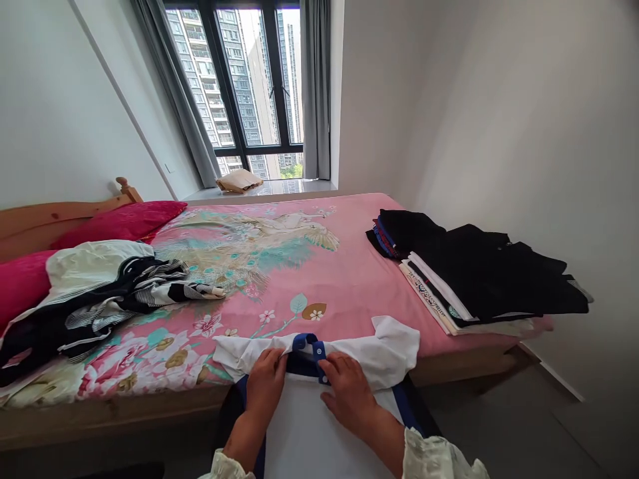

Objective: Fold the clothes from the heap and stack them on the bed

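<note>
While left hand (hold unclear) and half-open right hand flank blue collar, shirt seems light, limp, best gripped there.

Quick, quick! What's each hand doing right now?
Left hand: on the white shirt, beside its blue collar; can't tell if it's gripping.
Right hand: fingers at the blue buttoned strip; grip can't be told.

A home bedroom, shown by the bed, pillows and curtained window.
</note>
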The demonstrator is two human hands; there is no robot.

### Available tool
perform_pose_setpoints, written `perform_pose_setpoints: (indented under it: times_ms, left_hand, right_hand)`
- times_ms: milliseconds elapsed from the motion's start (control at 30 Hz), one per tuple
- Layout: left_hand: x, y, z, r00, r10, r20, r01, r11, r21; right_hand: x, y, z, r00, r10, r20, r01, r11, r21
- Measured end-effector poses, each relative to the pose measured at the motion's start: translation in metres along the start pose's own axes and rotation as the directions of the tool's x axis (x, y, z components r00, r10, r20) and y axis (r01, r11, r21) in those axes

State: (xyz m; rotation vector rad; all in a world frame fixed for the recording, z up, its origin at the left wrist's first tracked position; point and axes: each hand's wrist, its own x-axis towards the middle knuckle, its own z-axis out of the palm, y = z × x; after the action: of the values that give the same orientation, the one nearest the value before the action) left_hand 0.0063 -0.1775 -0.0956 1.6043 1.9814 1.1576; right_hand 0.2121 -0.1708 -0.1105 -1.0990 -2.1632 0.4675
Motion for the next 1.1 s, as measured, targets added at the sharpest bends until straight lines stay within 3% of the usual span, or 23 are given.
perform_pose_setpoints:
  times_ms: [67,100,167,233,267,333,400,467,500,567,633,667,733,800,900,1000,1100]
  left_hand:
    - [0.001,0.001,-0.009,0.981,-0.172,0.086,0.19,0.939,-0.286]
    - [0.0,0.002,-0.013,0.958,-0.248,0.142,0.286,0.856,-0.431]
    - [-0.005,0.004,-0.021,0.899,-0.355,0.255,0.43,0.613,-0.663]
    - [-0.009,0.006,-0.027,0.838,-0.408,0.361,0.506,0.338,-0.794]
    - [-0.011,0.007,-0.029,0.813,-0.417,0.407,0.522,0.211,-0.826]
    - [-0.013,0.009,-0.03,0.784,-0.398,0.477,0.526,0.018,-0.85]
    - [-0.016,0.012,-0.028,0.785,-0.363,0.502,0.513,-0.074,-0.855]
    - [-0.02,0.017,-0.025,0.797,-0.352,0.491,0.51,-0.043,-0.859]
    - [-0.022,0.019,-0.022,0.809,-0.36,0.464,0.508,0.031,-0.861]
    - [-0.028,0.022,-0.017,0.862,-0.368,0.348,0.467,0.312,-0.828]
    - [-0.035,0.024,-0.012,0.941,-0.277,0.196,0.335,0.665,-0.667]
    - [-0.037,0.024,-0.009,0.971,-0.192,0.141,0.238,0.799,-0.553]
    - [-0.04,0.021,-0.003,0.995,-0.057,0.087,0.087,0.916,-0.391]
    - [-0.038,0.018,0.003,0.99,-0.116,0.078,0.14,0.867,-0.479]
    - [-0.032,0.01,0.009,0.923,-0.34,0.183,0.357,0.573,-0.738]
    - [-0.025,0.001,0.008,0.877,-0.396,0.272,0.428,0.385,-0.818]
    - [-0.024,-0.007,0.003,0.842,-0.433,0.322,0.449,0.234,-0.862]
  right_hand:
    - [0.007,0.016,0.001,0.995,0.089,-0.04,-0.085,0.992,0.091]
    - [0.011,0.023,-0.001,0.986,0.157,-0.052,-0.147,0.976,0.162]
    - [0.017,0.034,-0.011,0.949,0.309,-0.06,-0.281,0.918,0.281]
    - [0.019,0.035,-0.023,0.924,0.369,-0.103,-0.326,0.899,0.292]
    - [0.02,0.032,-0.028,0.93,0.332,-0.161,-0.286,0.924,0.253]
    - [0.019,0.02,-0.038,0.953,0.135,-0.27,-0.106,0.987,0.119]
    - [0.018,0.002,-0.043,0.973,-0.089,-0.214,0.092,0.996,0.003]
    - [0.018,-0.015,-0.042,0.99,-0.144,0.009,0.144,0.988,-0.059]
    - [0.017,-0.021,-0.039,0.985,-0.093,0.144,0.109,0.988,-0.105]
    - [0.015,-0.028,-0.03,0.934,0.082,0.347,0.001,0.973,-0.232]
    - [0.01,-0.029,-0.017,0.883,0.205,0.422,-0.065,0.944,-0.323]
    - [0.007,-0.027,-0.01,0.884,0.216,0.415,-0.071,0.939,-0.337]
    - [0.002,-0.023,0.004,0.928,0.162,0.336,-0.048,0.945,-0.322]
    - [0.0,-0.019,0.015,0.966,0.094,0.241,-0.016,0.951,-0.307]
    - [0.002,-0.015,0.021,0.983,0.056,0.173,-0.004,0.958,-0.288]
    - [0.003,-0.015,0.011,0.994,-0.079,0.073,0.09,0.982,-0.164]
    - [-0.005,-0.021,-0.009,0.964,-0.251,-0.082,0.248,0.967,-0.052]
